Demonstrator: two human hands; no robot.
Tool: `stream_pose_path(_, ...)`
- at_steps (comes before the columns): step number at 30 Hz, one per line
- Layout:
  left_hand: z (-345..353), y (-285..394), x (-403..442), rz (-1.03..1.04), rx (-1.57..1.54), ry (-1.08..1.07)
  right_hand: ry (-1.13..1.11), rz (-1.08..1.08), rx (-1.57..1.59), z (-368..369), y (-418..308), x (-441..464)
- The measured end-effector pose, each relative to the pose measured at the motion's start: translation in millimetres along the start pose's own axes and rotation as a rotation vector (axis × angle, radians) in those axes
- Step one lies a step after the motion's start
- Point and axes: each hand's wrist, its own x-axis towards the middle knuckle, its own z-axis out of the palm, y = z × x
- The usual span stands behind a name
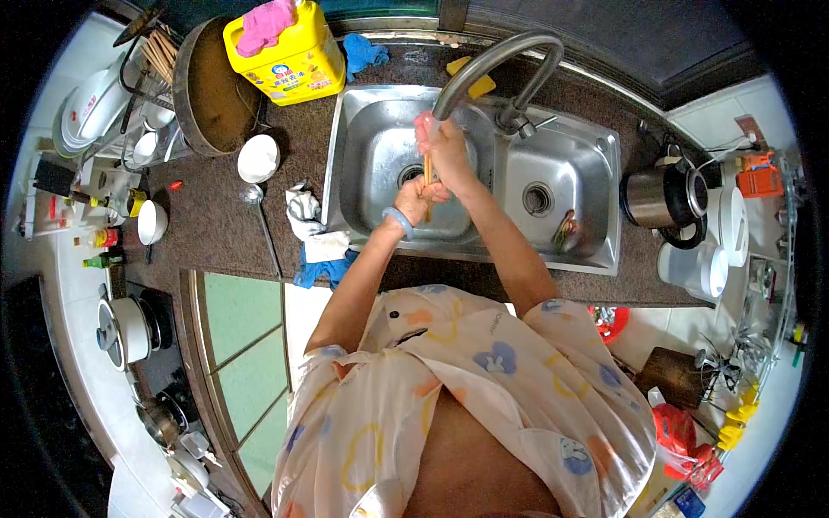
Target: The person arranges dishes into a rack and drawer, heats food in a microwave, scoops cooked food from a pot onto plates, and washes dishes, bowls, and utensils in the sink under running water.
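Over the left basin of the steel sink (335,186), my right hand (449,155) is closed round the upper part of some thin wooden chopsticks (427,166). Something pink shows at its fingertips, too small to make out. Below it, my left hand (413,203) wears a pale band at the wrist and closes round the lower part of the chopsticks, whose ends point down into the basin. The curved faucet (540,52) reaches over the left basin, its spout just above my right hand. How many chopsticks there are, I cannot tell.
Left of the sink lie a white bowl (258,158), a ladle (263,220) and cloths (304,216). Behind them stand a yellow jug (294,73) and a large pan (207,95). Food scraps (566,226) lie in the right basin; a kettle (661,197) stands right of it.
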Motion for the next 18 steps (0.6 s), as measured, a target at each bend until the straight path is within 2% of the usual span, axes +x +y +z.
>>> stream_pose_path(1, -1, -2, 0, -0.001, -0.001, -0.001, -0.005, -0.082, 0.024, -2, -4, 2)
stream_pose_path(3, -8, -18, 0, -0.086, 0.249, -0.026, 0.043, -0.109, 0.008, -11, -8, 12)
stream_pose_path(6, -20, -42, -3, -0.186, 0.245, -0.01, 0.125, -0.171, 0.046, -16, -25, 12)
stream_pose_path(7, -36, -68, 1, -0.185, 0.246, -0.013, 0.161, -0.206, 0.097, -16, -34, 10)
stream_pose_path(9, -71, -125, 12, -0.226, 0.574, -0.093, 0.147, -0.219, 0.136, -19, -46, 9)
stream_pose_path(10, -69, -115, 10, -0.224, 0.571, -0.092, 0.131, -0.231, 0.176, -20, -49, 9)
stream_pose_path(11, -63, -92, 3, -0.078, 0.773, -0.034, 0.129, -0.23, 0.175, -22, -49, 9)
stream_pose_path(12, -57, -64, -2, 0.07, 0.972, 0.025, 0.157, -0.231, 0.031, -23, -46, 9)
stream_pose_path(13, -47, -39, -1, 0.068, 0.973, 0.026, 0.184, -0.231, -0.111, -24, -41, 8)
stream_pose_path(15, -16, 10, 12, 0.042, 0.519, 0.152, 0.164, -0.206, -0.148, -23, -20, 5)
stream_pose_path(17, -1, 52, 21, 0.077, 0.58, 0.215, 0.144, -0.183, -0.187, -17, -13, -3)
stream_pose_path(18, 4, 59, 23, 0.11, 0.64, 0.274, 0.058, -0.172, -0.18, -13, -15, -11)
